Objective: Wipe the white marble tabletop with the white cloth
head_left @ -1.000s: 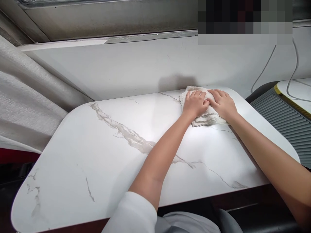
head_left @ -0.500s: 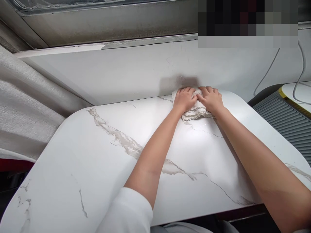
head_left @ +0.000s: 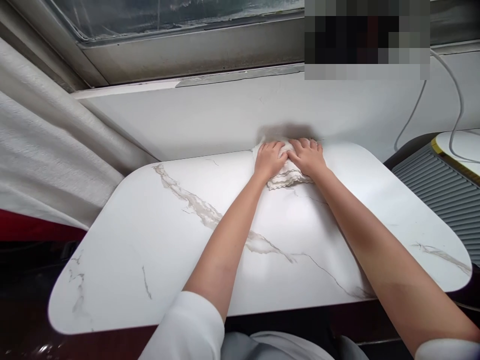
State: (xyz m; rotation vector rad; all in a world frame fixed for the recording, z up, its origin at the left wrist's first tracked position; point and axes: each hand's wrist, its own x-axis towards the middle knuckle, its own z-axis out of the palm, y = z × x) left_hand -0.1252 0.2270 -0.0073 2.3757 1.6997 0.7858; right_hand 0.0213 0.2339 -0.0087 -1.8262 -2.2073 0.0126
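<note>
A folded white cloth with wavy edges lies on the white marble-patterned table, close to its far edge by the wall. My left hand grips the cloth's left part from above, its fingers curved over the top. Beside it my right hand presses on the right part, fingers bent over the cloth. The two thumbs almost meet at the middle. Part of the cloth is hidden under both hands.
Behind the table rises a pale wall panel below a window frame. A white curtain hangs at the left. At the right are a ribbed grey surface and a white cable. A pixelated patch covers the upper right.
Both hands and the cloth have slid left along the table's far edge. The camera view has shifted, showing more of the window and the table's near left corner.
</note>
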